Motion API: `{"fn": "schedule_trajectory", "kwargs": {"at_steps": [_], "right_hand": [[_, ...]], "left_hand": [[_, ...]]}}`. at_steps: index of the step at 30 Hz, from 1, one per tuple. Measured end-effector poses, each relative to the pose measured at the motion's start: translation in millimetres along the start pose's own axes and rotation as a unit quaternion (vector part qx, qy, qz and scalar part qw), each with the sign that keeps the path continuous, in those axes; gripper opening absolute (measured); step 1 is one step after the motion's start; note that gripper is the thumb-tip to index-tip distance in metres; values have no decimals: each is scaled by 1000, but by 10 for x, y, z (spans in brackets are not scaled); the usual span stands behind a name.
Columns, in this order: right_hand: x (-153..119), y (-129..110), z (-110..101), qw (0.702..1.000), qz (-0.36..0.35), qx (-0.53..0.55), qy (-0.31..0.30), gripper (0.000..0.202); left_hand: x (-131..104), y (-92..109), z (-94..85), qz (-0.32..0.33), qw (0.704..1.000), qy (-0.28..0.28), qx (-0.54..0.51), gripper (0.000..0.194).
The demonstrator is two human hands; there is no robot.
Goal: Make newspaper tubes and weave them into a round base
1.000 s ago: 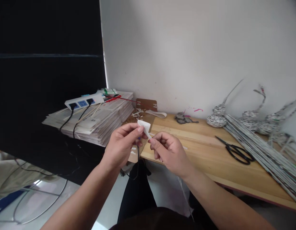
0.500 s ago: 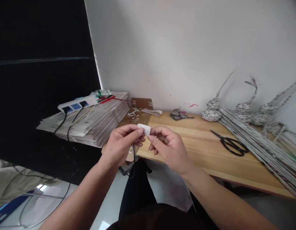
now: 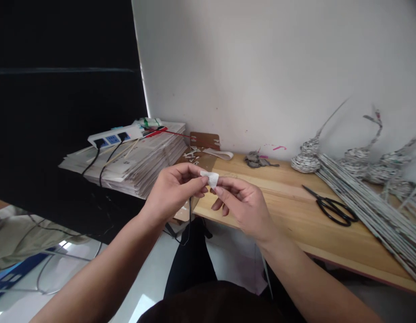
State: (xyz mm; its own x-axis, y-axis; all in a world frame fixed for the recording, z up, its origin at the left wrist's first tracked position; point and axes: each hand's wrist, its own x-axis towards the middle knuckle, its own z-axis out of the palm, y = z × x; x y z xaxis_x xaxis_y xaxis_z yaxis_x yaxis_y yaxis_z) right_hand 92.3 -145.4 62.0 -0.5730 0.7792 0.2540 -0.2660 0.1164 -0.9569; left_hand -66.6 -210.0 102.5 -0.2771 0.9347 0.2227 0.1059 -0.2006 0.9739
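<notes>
Both your hands are raised in front of you at the near edge of the worktop (image 3: pixel 278 193), with a small white paper (image 3: pixel 213 179) between them. Your left hand (image 3: pixel 176 190) has its thumb and forefinger closed on the paper's left part; your right hand (image 3: pixel 244 204) has its thumb and forefinger at the right part, thumb against the lower corner, its grip closed on that side. To the right on the worktop lie black scissors (image 3: pixel 332 211), handles toward you and the blades pointing away to the left. Beyond them, a bundle of long paper rods (image 3: pixel 366 206) slants down to the right, and a woven gourd (image 3: pixel 305 159) stands by the wall at its far end, with more woven pieces (image 3: pixel 356 161) further right. A grey cloth (image 3: pixel 257 159) lies crumpled near the wall. At your left, a power strip (image 3: pixel 115 136) with two black plugs rests on a paper stack (image 3: pixel 137 161).
</notes>
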Motion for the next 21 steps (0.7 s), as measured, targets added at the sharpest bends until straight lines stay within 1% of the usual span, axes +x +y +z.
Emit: {"fn": "schedule_trajectory", "kwargs": {"at_steps": [4,7,14,21], "right_hand": [[62,-10,48,1000,-8,17,2,21],[112,-34,92,999,-19,34,0,20],[137,-118,149,998,-44,42,10,17],[109,-139,184,998,-58,16,34,17]], "left_hand": [[-31,140,9,13,998,24,54,16],[-51,203,5,24,998,36,55,15],[-59,184,-54,14,999,33,-18,15],[-63,174,-58,15,999,28,-11,16]]}}
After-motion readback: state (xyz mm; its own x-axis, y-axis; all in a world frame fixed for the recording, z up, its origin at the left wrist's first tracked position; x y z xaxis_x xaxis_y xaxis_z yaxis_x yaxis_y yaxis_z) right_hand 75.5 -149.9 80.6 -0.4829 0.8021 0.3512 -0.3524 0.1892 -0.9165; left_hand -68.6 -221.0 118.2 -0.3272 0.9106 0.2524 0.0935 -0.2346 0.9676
